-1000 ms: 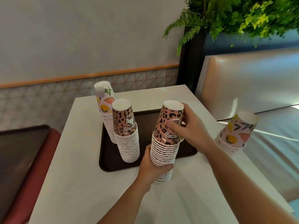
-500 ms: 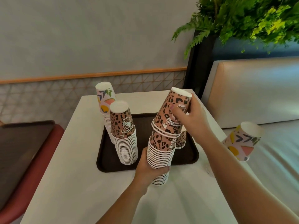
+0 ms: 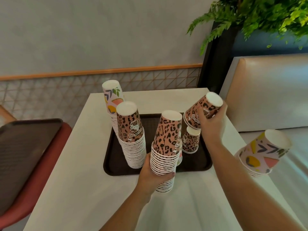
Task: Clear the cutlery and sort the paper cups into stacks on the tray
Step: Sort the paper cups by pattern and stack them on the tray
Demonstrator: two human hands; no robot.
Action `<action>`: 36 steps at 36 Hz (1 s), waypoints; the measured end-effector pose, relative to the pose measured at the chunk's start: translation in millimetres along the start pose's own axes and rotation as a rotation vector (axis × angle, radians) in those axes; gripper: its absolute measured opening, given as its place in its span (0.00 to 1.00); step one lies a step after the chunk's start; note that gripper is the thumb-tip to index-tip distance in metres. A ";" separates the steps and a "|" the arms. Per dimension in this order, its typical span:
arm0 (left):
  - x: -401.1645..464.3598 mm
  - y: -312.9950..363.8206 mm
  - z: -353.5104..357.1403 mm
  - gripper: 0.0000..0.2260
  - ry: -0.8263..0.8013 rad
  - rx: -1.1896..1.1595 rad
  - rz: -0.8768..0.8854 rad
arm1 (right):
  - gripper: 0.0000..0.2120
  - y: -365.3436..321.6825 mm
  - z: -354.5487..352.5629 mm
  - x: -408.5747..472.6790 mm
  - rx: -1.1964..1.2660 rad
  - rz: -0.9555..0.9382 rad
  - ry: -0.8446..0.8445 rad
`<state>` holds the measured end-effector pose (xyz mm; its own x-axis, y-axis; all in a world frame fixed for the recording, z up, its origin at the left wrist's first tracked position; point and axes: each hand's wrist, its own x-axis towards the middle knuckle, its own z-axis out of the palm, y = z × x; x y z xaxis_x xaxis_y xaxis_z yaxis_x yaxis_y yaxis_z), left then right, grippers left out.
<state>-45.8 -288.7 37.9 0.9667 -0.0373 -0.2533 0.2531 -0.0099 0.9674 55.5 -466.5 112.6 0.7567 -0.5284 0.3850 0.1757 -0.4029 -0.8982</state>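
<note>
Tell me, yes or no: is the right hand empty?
No, the right hand grips a few nested leopard-print cups, tilted in the air above the tray.

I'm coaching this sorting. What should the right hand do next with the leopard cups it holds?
Probably lower them onto the short leopard stack on the tray: the right hand holds those cups tilted just above it, same print.

White table (image 3: 93,180), dark tray (image 3: 115,157) on it, floral cup stack (image 3: 260,155) at right edge
</note>
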 end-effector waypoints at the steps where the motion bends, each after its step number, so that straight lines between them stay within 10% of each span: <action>1: 0.0 0.0 -0.1 0.33 -0.001 -0.003 0.000 | 0.30 8.4 2.2 -2.5 -0.028 0.007 -0.020; 15: 6.9 3.5 7.4 0.37 0.000 0.009 -0.012 | 0.29 12.8 3.8 -19.9 -0.103 -0.080 -0.172; 23: 6.2 11.4 14.5 0.37 -0.030 0.027 -0.043 | 0.28 -35.3 -9.4 -38.5 0.021 -0.047 -0.721; 36: 6.9 11.8 13.4 0.36 -0.049 0.075 -0.064 | 0.20 -42.1 -7.5 -24.2 0.030 -0.043 -0.534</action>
<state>-36.6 -302.5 47.6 0.9451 -0.0832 -0.3161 0.3090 -0.0882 0.9470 25.1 -442.3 142.6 0.9621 -0.0546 0.2671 0.2256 -0.3906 -0.8925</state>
